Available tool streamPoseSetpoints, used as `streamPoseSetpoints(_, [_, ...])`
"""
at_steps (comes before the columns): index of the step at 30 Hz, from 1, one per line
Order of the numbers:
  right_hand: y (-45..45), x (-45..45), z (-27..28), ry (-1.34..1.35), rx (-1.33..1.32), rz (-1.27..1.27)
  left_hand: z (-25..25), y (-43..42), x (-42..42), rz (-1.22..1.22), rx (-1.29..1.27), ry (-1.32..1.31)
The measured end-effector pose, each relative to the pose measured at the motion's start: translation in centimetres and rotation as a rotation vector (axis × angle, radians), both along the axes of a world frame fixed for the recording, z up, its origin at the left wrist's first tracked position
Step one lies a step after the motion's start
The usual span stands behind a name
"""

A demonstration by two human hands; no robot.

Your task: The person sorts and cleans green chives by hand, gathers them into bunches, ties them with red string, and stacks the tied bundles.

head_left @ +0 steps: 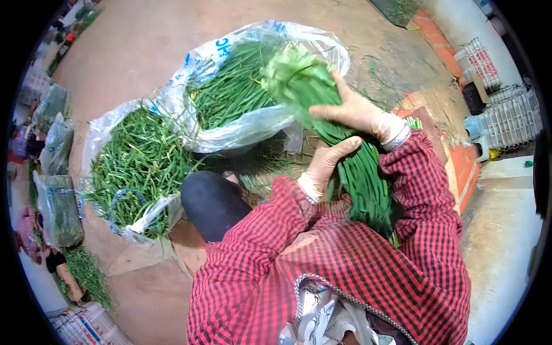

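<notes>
A long bunch of green leafy stalks (365, 178) lies slantwise across my lap, its upper end blurred. My gloved left hand (325, 164) is wrapped round the underside of the bunch at its middle, thumb on top. Higher up, my gloved right hand (351, 109) grips the same bunch from the right, with the thumb across the leaves. Just beyond my hands, long green stalks (230, 92) fill an open clear plastic bag (241, 132). Left of it, shorter loose greens (141, 167) fill another plastic bag (98, 135).
Filled plastic bags (60, 210) stand along the left side, with loose greens (89, 276) near them. Plastic crates (509, 121) are at the right by the wall. A dark-clad knee (210, 201) is beside the left bag. Scattered leaves lie on the floor.
</notes>
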State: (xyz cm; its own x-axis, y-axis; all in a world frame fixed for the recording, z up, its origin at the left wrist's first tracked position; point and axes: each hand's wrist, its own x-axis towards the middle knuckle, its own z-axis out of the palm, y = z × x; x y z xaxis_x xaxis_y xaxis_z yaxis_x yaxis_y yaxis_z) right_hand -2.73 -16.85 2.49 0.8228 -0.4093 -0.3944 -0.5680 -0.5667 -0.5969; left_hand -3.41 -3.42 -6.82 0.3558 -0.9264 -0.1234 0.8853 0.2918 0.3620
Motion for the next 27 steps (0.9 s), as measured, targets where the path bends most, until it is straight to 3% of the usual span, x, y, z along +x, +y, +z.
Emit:
streamPoseSetpoints(1, [0.2,-0.8,-1.5,-0.06,-0.057,0.131,-0.2,-0.2,-1.3,-0.068,-0.038,0.21])
streamPoseSetpoints(3, [0.6,-3.3,-1.7,0.127,-0.055,0.246,-4.0,-1.2,-3.7,-0.213,-0.066,0.34])
streamPoseSetpoints(7, [-0.9,-5.0,-3.7,0.567,-0.134,0.446,-5.0,-2.1,-8.1,-0.316,-0.074,0.499])
streamPoseSetpoints(8, [-1.2,-4.9,-4.2,0.727,-0.203,0.411,-5.3,-2.0,-8.5,-0.353,-0.064,0.581])
streamPoseSetpoints(9, [-2.0,-4.7,-5.4,0.779,-0.031,0.375,-4.7,-1.5,-8.0,-0.321,-0.029,0.529])
streamPoseSetpoints(11, [-2.1,-2.7,-7.8,1.06,0.012,0.319,-6.3,-1.2,-7.5,-0.337,-0.12,0.597])
streamPoseSetpoints(13, [-3.0,-1.6,-11.9,1.052,0.241,0.435,-8.2,-1.1,-7.2,-0.359,-0.003,0.667])
streamPoseSetpoints(15, [-3.6,-1.8,-17.9,1.074,0.028,0.417,-10.8,-1.0,-6.3,-0.316,-0.02,0.693])
streamPoseSetpoints(18, [-2.8,0.2,-20.8,1.252,-0.045,0.428,-13.4,-1.3,-5.4,-0.257,0.061,0.83])
streamPoseSetpoints(21, [-3.1,1.2,-20.2,1.269,-0.004,0.422,-13.7,-2.7,-5.2,-0.184,0.069,0.924])
streamPoseSetpoints(25, [-3.0,1.3,-16.9,1.131,0.053,0.486,-13.6,-4.1,-6.3,-0.178,0.069,0.8])
streamPoseSetpoints(26, [-3.0,2.1,-16.4,1.305,0.017,0.457,-13.5,-4.4,-6.7,-0.174,0.12,0.778])
streamPoseSetpoints(27, [-3.4,1.7,-16.1,1.305,0.016,0.451,-13.4,-4.5,-6.9,-0.169,0.171,0.752])
